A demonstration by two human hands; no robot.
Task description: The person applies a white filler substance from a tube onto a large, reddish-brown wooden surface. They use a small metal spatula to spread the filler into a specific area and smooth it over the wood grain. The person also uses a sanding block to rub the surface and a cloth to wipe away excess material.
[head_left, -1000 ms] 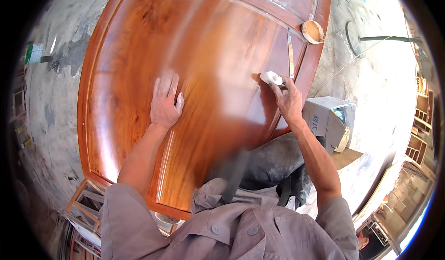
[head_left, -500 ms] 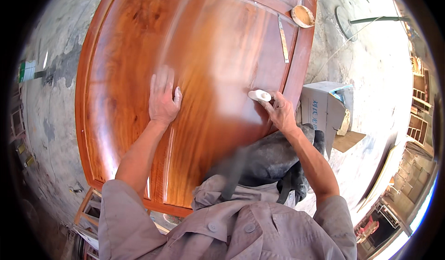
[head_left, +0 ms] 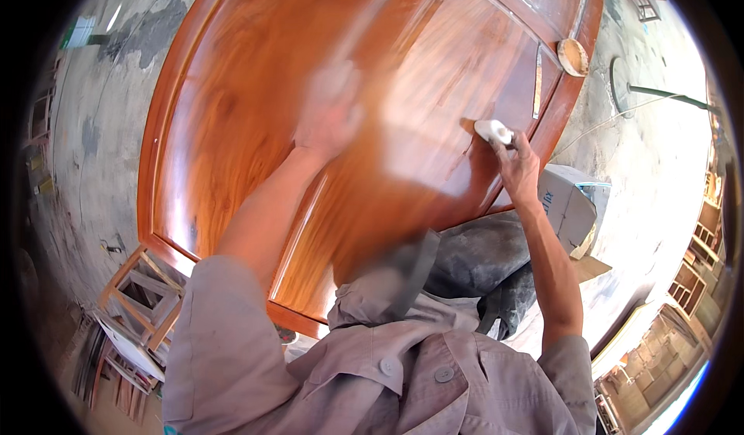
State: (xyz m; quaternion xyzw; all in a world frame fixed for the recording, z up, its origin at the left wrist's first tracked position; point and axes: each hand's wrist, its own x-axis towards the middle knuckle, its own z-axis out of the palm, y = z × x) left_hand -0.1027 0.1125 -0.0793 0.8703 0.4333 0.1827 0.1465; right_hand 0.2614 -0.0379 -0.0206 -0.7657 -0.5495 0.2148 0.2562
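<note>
Grey shirt (head_left: pixel 418 381), mine, buttoned, foremost. Dark trousers (head_left: pixel 477 253), mine, dusted pale, one bent knee beside the door.

Right hand (head_left: pixel 521 168): my fingers pinch a white oval pad (head_left: pixel 490 130) by its near end. The pad is at the right part of the door; I cannot tell whether it bears on the surface.

Left hand (head_left: pixel 329 110): blurred, over the door's middle, left of the pad; my fingers are extended, grasp released. Contact with the wood, undetermined.

Panelled wooden door (head_left: pixel 225 179): red-brown, glossy, lying before me, with raised mouldings.

Cardboard box (head_left: pixel 570 206): pale, flap hanging, just right of the door.

Narrow flat spatula (head_left: pixel 537 86): pale, spattered, lying on the door beyond the pad.

Round shallow dish (head_left: pixel 572 57): tan contents, on the door's right border, near the spatula.

Round-based stand (head_left: pixel 621 86): green rod, on the concrete floor (head_left: pixel 612 137), beyond the box.
</note>
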